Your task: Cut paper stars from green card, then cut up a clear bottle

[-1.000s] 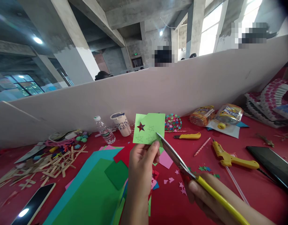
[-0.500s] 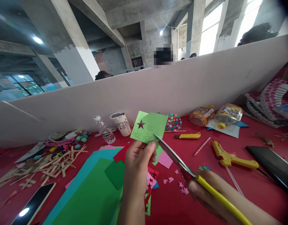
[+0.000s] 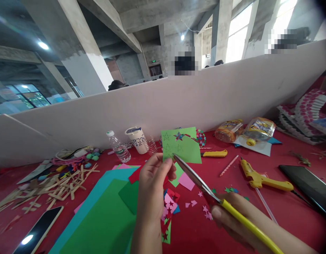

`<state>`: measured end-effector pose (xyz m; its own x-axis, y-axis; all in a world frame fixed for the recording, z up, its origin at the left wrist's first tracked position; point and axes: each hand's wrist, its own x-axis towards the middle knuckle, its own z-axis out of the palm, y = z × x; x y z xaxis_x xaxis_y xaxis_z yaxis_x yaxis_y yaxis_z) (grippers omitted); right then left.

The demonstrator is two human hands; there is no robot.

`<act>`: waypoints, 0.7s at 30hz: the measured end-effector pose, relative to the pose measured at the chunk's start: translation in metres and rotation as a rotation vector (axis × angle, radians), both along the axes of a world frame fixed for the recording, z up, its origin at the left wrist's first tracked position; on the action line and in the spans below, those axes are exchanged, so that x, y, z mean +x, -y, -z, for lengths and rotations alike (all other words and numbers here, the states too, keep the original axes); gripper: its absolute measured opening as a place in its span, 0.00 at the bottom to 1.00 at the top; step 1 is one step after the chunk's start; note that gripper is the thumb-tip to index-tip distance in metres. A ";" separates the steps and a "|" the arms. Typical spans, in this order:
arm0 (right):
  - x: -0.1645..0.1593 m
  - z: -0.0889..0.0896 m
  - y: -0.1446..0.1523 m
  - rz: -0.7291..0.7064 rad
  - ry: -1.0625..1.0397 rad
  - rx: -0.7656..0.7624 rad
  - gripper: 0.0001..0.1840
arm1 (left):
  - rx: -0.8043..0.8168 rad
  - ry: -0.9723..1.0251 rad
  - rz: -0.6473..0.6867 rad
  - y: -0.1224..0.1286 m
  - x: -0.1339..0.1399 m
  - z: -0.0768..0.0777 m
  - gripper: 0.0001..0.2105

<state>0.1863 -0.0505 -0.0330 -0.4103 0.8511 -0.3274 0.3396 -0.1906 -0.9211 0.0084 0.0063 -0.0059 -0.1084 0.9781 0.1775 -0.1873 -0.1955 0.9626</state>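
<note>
Between the thumb and fingers of my left hand (image 3: pixel 154 187) is a light green sheet of paper (image 3: pixel 189 150), pinched at its lower left corner. Pencilled star outlines mark it, and a star-shaped hole shows near its top. My right hand (image 3: pixel 231 215) grips scissors (image 3: pixel 226 203) with yellow handles. Their blades look closed, the tips at the paper's lower left part, close to my left thumb; whether they touch the paper I cannot tell. Below, on the red table, lie pink, red and green paper scraps (image 3: pixel 169 204) and small pink stars (image 3: pixel 207 212).
Coloured paper sheets (image 3: pixel 99 215) lie at left, beside wooden sticks (image 3: pixel 72 183) and a phone (image 3: pixel 39 231). A water bottle (image 3: pixel 119 146) and a cup (image 3: pixel 136 141) stand behind. At right lie a yellow cutter knife (image 3: pixel 217 153), a glue gun (image 3: pixel 260 176) and plastic bottles (image 3: pixel 259 130). A low partition (image 3: pixel 152 106) borders the table.
The green paper has turned clockwise and shifted right, so its star hole now sits farther right. My left hand grips it nearer a corner. The scissors have barely moved.
</note>
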 end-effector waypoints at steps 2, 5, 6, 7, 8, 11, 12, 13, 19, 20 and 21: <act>-0.001 0.000 0.001 0.004 -0.005 0.005 0.36 | -0.009 0.007 0.010 0.001 0.001 0.000 0.04; -0.001 -0.002 0.002 0.012 -0.003 0.008 0.36 | 0.007 0.047 -0.019 0.001 0.002 0.001 0.04; 0.000 -0.002 0.002 0.013 0.000 0.006 0.36 | 0.016 0.058 -0.024 0.001 0.002 0.001 0.03; 0.000 -0.002 0.003 0.014 0.004 0.006 0.36 | 0.025 0.063 -0.026 0.001 0.002 0.001 0.03; 0.001 -0.002 0.003 0.015 0.011 0.009 0.36 | 0.033 0.059 -0.024 0.001 0.001 0.000 0.04; 0.004 0.002 0.004 0.030 0.045 0.079 0.35 | 0.053 0.004 -0.011 0.000 -0.003 -0.001 0.03; 0.005 0.004 0.004 0.038 0.057 0.130 0.35 | 0.056 -0.021 -0.005 0.000 -0.005 -0.001 0.03; 0.006 0.006 0.004 0.045 0.068 0.186 0.34 | 0.057 -0.048 0.007 0.000 -0.007 -0.002 0.03; 0.014 0.015 0.002 0.026 0.133 0.371 0.32 | 0.040 -0.138 0.075 0.001 -0.017 -0.003 0.04; 0.016 0.016 0.002 0.011 0.143 0.381 0.32 | 0.036 -0.146 0.080 0.002 -0.018 -0.003 0.04; 0.017 0.017 0.002 -0.007 0.153 0.390 0.32 | 0.030 -0.158 0.089 0.002 -0.019 -0.003 0.04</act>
<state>0.2034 -0.0522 -0.0495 -0.3883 0.9207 -0.0386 0.4784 0.1656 -0.8624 -0.0106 0.0044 -0.0028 0.0103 0.9766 0.2149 -0.0521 -0.2141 0.9754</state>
